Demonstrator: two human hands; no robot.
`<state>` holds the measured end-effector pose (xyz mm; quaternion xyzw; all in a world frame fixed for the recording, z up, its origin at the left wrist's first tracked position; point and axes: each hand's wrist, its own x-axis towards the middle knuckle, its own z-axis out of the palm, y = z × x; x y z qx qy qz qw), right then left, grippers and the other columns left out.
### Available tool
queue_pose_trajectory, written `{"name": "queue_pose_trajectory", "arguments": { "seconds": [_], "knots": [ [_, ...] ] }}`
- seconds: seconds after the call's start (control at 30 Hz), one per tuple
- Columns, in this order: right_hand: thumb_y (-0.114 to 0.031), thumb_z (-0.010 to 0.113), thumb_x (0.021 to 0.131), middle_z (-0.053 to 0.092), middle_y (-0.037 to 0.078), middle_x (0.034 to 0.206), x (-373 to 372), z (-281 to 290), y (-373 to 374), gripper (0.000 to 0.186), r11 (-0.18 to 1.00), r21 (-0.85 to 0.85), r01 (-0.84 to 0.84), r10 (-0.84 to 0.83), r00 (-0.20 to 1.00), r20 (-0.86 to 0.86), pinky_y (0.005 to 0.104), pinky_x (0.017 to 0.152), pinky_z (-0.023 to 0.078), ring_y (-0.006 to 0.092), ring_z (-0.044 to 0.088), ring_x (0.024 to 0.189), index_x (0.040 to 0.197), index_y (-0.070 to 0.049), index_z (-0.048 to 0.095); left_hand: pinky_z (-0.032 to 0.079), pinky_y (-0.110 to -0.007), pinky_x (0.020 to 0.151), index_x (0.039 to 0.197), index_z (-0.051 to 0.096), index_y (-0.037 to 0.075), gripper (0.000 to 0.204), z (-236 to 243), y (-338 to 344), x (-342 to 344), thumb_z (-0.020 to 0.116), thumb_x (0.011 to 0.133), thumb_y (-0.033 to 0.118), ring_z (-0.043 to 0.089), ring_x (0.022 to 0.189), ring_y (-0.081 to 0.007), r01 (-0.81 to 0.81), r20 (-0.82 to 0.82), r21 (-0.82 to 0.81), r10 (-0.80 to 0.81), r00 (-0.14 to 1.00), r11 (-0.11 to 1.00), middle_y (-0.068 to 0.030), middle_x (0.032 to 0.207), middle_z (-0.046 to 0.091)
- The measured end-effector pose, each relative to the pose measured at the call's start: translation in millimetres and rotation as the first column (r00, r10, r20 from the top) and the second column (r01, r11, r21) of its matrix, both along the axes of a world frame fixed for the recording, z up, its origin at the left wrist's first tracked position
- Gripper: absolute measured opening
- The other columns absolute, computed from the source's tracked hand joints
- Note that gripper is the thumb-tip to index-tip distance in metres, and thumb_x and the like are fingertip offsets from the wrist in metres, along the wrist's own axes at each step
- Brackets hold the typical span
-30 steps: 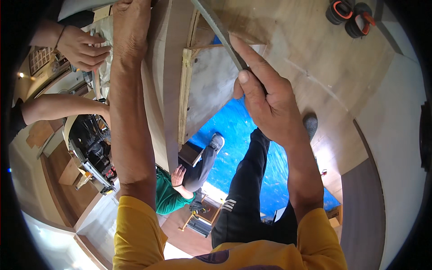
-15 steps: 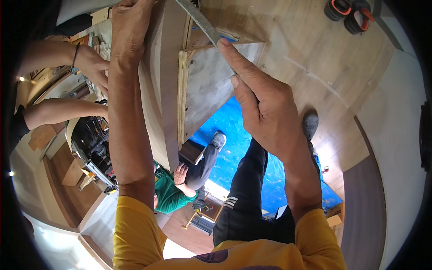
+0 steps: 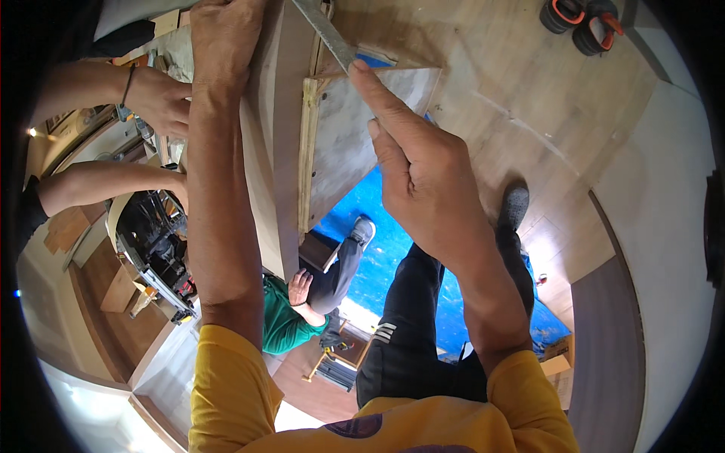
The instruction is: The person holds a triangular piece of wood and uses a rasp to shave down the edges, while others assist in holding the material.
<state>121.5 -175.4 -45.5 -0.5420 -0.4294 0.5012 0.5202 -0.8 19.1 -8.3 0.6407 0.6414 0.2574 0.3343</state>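
My right hand [image 3: 430,162] is closed around the near end of a flat grey metal file [image 3: 326,34], index finger stretched along it. The file slants up and left across the edge of a long wooden panel [image 3: 283,143], and its far end is cut off by the picture's top. Beside the panel's far upper side, my left hand [image 3: 226,38] looks curled. Its fingertips run out of the picture, so what they hold is hidden. Under the file stands a plywood box [image 3: 351,136] with a pale, smeared side.
At the left, a co-worker's hands [image 3: 155,98] reach to a cluttered bench. Another person in a green shirt [image 3: 283,317] sits below the panel, a hand at its lower end. Blue sheeting [image 3: 362,204] covers part of the floor. Black-and-orange shoes [image 3: 596,34] lie at upper right.
My right hand has shifted left and slightly up with the file. The left hand has moved a little right. The co-worker's upper hand has also shifted slightly.
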Motion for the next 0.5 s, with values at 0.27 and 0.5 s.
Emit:
{"name": "queue_pose_trajectory", "arguments": {
  "seconds": [0.27, 0.5],
  "knots": [
    [0.000, 0.056, 0.097, 0.069, 0.025, 0.099, -13, 2, 2, 0.050, 0.999, 0.012, 0.050, -0.050, 0.999, 0.011, 0.0338, 0.072, 0.053, 0.0279, 0.065, 0.071, 0.146, -0.009, 0.053, 0.046, -0.024, 0.064, 0.093, 0.075, -0.002, 0.036, 1, -2, 7, 0.068, 0.095, 0.034, 0.061, 0.070, -0.0094, -0.036, -0.022, 0.062, 0.037, 0.999, 0.997, -0.0029, 0.082, 0.070],
    [0.004, 0.054, 0.089, 0.064, 0.028, 0.087, -19, -2, 7, 0.059, 0.995, 0.100, 0.032, -0.031, 0.999, -0.014, 0.0482, 0.073, 0.053, 0.0417, 0.066, 0.078, 0.147, -0.002, 0.046, 0.049, -0.026, 0.069, 0.104, 0.073, 0.000, 0.032, -4, 4, 2, 0.067, 0.096, 0.030, 0.062, 0.074, -0.0098, 0.005, 0.038, 0.136, -0.010, 0.999, 0.991, -0.0033, 0.089, 0.071]
  ]
}}
